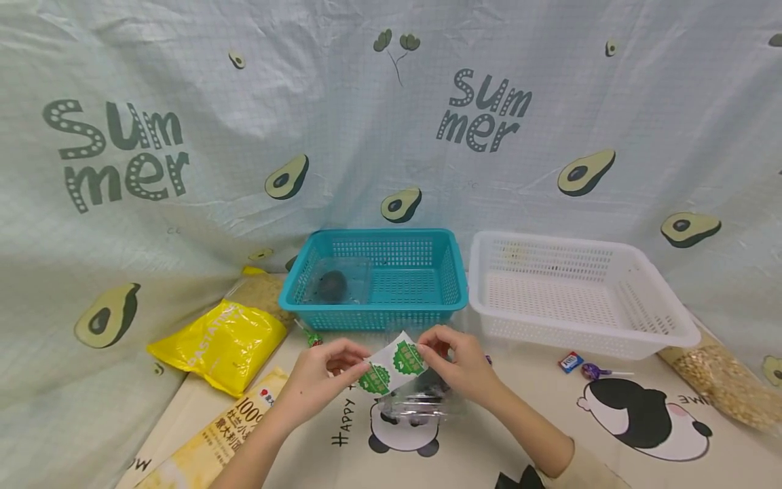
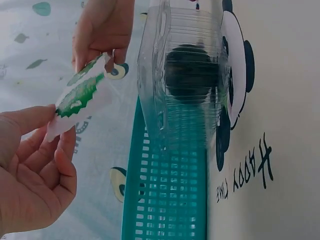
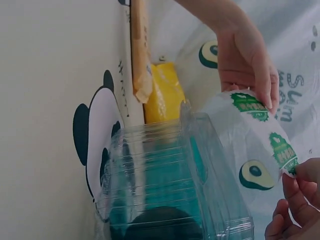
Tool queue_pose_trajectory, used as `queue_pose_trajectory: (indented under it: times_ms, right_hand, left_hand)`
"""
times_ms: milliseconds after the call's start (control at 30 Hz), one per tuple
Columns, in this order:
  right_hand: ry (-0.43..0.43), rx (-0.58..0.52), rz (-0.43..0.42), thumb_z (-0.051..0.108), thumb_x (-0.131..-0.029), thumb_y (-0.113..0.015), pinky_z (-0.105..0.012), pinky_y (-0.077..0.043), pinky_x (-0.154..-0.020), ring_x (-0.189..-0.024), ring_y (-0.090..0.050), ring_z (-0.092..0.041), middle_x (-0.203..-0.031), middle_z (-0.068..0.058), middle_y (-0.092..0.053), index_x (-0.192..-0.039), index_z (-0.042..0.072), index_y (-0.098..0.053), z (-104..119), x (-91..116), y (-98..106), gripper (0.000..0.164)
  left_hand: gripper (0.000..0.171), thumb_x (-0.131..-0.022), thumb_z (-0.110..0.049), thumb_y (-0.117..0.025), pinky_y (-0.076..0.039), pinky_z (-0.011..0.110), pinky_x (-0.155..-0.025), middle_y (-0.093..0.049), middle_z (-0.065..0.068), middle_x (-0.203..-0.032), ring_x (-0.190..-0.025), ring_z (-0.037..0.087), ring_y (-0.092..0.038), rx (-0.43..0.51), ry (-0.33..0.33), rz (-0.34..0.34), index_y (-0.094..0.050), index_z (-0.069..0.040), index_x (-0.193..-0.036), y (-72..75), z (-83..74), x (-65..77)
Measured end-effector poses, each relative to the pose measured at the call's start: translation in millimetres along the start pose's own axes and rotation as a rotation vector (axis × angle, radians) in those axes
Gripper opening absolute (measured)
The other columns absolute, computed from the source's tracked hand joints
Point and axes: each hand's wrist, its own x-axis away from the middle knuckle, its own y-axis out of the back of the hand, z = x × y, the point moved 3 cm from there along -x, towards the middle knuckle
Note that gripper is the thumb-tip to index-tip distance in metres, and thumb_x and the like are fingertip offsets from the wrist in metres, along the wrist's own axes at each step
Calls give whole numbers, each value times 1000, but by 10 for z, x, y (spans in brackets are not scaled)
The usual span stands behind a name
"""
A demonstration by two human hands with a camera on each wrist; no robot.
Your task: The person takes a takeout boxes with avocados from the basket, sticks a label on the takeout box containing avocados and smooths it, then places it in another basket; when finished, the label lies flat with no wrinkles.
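A small white strip of stickers (image 1: 394, 367) is stretched between two bare hands, above a lidded clear plastic box (image 1: 421, 409) and in front of the teal basket (image 1: 373, 308). The strip bears two green round labels with scalloped edges and pale printing, too small to read. It slants, its right end farther from the person than its left, and looks slightly bent from the wrist views.

The left hand (image 1: 320, 377) pinches the strip's left end, thumb on the printed face and fingers behind, the other fingers loosely curled. The right hand (image 1: 458, 360) pinches the opposite end between thumb and fingertip, its remaining fingers bent inward. Both forearms reach in from the near edge; a beige sleeve (image 1: 580, 468) covers part of the right one.

Beneath the hands, the clear plastic box stands on the panda-print tablecloth (image 1: 305, 462), a dark round item (image 2: 190, 72) visible through its ribbed wall. A white basket (image 1: 586, 333) sits to the right of the teal one.
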Motion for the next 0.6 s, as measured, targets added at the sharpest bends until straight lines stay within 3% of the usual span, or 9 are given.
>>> queue_pose_trajectory:
  times_ms: [167, 300, 467, 600]
  right_hand:
    - [-31, -28, 26, 3, -82, -60, -22, -39, -49, -57, -43, -9, -66, -5, -57, -81, 0, -60, -56, 8, -4, 3]
    - [-153, -56, 29, 5, -84, -58, -20, -40, -51, -60, -43, -8, -68, -4, -56, -82, 1, -60, -125, 2, 28, 5]
    - [-325, -86, -14, 7, -85, -58, -19, -42, -54, -62, -46, -11, -72, -5, -56, -85, 3, -60, -219, -2, 123, 5]
    - [-398, -90, 1, 8, -84, -59, -19, -42, -54, -63, -47, -13, -73, -8, -58, -85, 3, -61, -271, 30, 144, 5]
  left_hand:
    - [8, -79, -17, -67, -50, 21, -59, -65, -5, -76, -65, 5, -59, -21, 12, 7, -65, -15, -87, -2, 35, -13]
    - [8, -78, -14, -67, -49, 20, -58, -64, -5, -75, -64, 6, -57, -73, 37, -29, -66, -13, -86, 39, 83, -30]
    - [10, -79, -13, -67, -50, 21, -64, -63, -3, -76, -69, 9, -57, -139, 180, -132, -66, -13, -89, 211, 263, -94]
    - [14, -80, -13, -65, -49, 24, -64, -62, 0, -76, -71, 12, -56, -204, 285, -137, -65, -9, -93, 290, 551, -138]
